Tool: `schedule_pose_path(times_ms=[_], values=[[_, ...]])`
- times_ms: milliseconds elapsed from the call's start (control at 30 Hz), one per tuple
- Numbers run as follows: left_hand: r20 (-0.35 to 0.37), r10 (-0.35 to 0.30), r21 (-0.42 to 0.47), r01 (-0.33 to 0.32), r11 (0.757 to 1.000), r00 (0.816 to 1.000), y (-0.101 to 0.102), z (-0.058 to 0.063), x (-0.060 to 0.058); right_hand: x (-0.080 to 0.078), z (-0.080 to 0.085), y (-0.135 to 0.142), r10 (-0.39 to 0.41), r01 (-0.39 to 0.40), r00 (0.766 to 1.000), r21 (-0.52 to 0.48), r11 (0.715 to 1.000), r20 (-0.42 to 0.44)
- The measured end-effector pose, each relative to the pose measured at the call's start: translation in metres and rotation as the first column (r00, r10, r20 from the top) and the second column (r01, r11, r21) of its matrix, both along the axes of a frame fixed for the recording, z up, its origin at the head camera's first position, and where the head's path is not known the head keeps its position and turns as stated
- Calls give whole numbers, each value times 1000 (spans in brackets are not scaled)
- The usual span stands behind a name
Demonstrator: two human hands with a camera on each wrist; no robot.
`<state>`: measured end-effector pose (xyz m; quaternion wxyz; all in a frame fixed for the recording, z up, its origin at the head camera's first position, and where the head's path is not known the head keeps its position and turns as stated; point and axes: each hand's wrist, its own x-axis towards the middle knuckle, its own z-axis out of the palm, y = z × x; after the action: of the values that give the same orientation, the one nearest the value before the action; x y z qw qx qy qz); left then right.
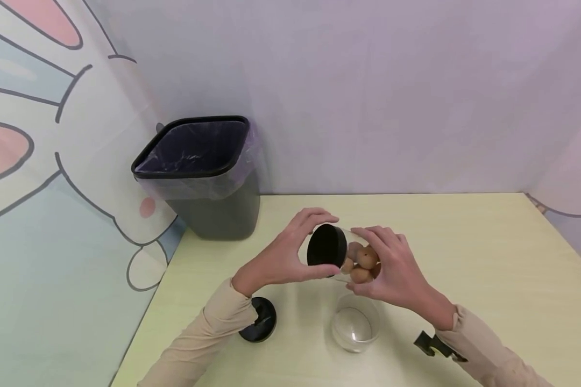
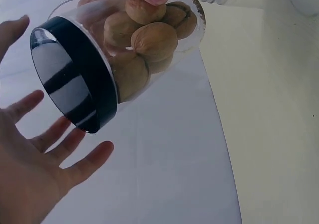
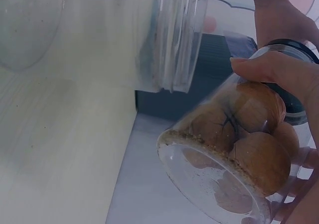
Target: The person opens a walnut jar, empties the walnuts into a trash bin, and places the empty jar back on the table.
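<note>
My right hand point(image 1: 397, 269) grips a clear jar point(image 3: 199, 119) tilted on its side above the table. Several round brown nuts point(image 2: 154, 41) with dark cracks lie inside, and brown crumbs line the edge of its base. A black lid point(image 1: 338, 250) covers the end facing left. Around that lid my left hand point(image 1: 300, 247) is spread, thumb below and fingers above. In the left wrist view its fingers point(image 2: 92, 162) are straight and apart, close beside the lid's rim. A second clear jar point(image 1: 355, 328) stands uncovered on the table below the hands.
A loose black lid point(image 1: 263, 322) lies by the left forearm, which partly covers it. At the back left stands a dark grey bin point(image 1: 218, 209) with a plastic liner. The pale table point(image 1: 455, 236) meets a curtain-like backdrop behind and a cartoon-printed one at left.
</note>
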<state>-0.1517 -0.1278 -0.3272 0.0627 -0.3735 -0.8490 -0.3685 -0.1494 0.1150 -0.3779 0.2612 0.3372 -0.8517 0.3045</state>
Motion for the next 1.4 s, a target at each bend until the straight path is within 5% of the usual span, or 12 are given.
schedule_pose_path(times_ms=[167, 333, 867, 1400], values=[[-67, -164, -12, 164, 986, 984, -4, 5, 0, 1, 1, 1, 2, -2, 1000, 0, 1000, 7], [-76, -210, -72, 205, 976, 975, -5, 8, 5, 1, 2, 2, 7, -7, 1000, 2, 1000, 8], [-83, -219, -94, 212, 973, 972, -5, 6, 10, 4, 3, 5, 21, -21, 999, 7, 1000, 26], [-58, -106, -2, 106, 994, 993, -5, 1, 6, 7, 5, 6, 31, -31, 999, 11, 999, 32]])
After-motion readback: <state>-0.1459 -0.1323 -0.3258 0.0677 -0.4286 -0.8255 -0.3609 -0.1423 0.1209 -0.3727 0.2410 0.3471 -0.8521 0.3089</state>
